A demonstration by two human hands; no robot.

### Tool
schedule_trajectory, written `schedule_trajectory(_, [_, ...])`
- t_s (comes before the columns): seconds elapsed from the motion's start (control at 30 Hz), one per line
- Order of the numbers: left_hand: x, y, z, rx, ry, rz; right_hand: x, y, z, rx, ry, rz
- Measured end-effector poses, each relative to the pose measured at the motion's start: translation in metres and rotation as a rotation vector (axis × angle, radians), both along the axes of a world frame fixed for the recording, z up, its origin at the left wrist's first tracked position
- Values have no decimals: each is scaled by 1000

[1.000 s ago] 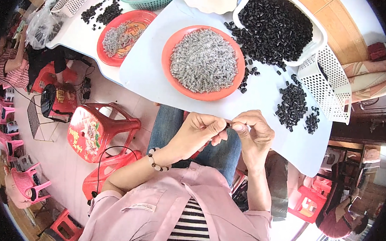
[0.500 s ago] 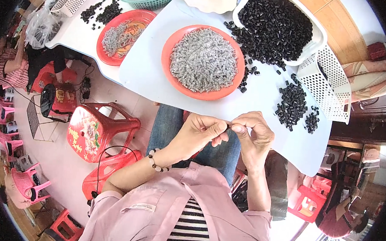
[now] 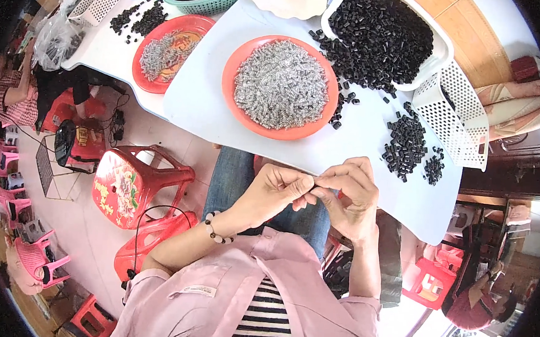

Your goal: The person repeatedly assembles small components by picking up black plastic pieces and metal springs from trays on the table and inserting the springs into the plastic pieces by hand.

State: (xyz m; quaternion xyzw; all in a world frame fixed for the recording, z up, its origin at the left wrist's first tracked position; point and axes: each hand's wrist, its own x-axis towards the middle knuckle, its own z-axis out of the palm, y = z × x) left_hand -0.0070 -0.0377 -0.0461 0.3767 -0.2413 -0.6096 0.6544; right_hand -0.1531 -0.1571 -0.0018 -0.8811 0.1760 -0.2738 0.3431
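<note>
My left hand (image 3: pixel 273 192) and my right hand (image 3: pixel 350 195) meet fingertip to fingertip over my lap, just off the table's near edge. Thumbs and forefingers of both pinch one small dark piece (image 3: pixel 315 185), almost wholly covered by the fingers. Beyond them on the table, an orange-red plate (image 3: pixel 229 98) carries a heap of tiny silvery coils (image 3: pixel 281 86) that look like metal springs. To the right lie a loose pile of short black pieces (image 3: pixel 404 143) and a smaller group of black pieces (image 3: pixel 433 168).
A white basin (image 3: pixel 442 65) spilling black pieces stands at the back right, beside a white perforated basket (image 3: pixel 461 127). Farther left are a second red plate (image 3: pixel 138 68), a green basket (image 3: pixel 215 3) and a red stool (image 3: pixel 117 187). Other people sit at both sides.
My right hand's fingers have rolled inward, and its thumb now lies lower against the left fingertips. The small dark piece shows less. The whole view has shifted slightly.
</note>
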Motion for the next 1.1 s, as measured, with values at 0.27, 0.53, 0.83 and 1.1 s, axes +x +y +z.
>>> schedule_trajectory(0.27, [6,-3,12,42,-17,-169,-8,-12,-3,164,-29,77])
schedule_trajectory(0.53, [6,-5,6,89,57,-78,6,-52,1,131,69,-77])
schedule_trajectory(0.83, [7,0,5,144,-21,-11,46,-132,-22,-397,179,-247])
schedule_trajectory(1.1, [10,1,-3,142,6,-19,54,-135,-33,-386,215,-256])
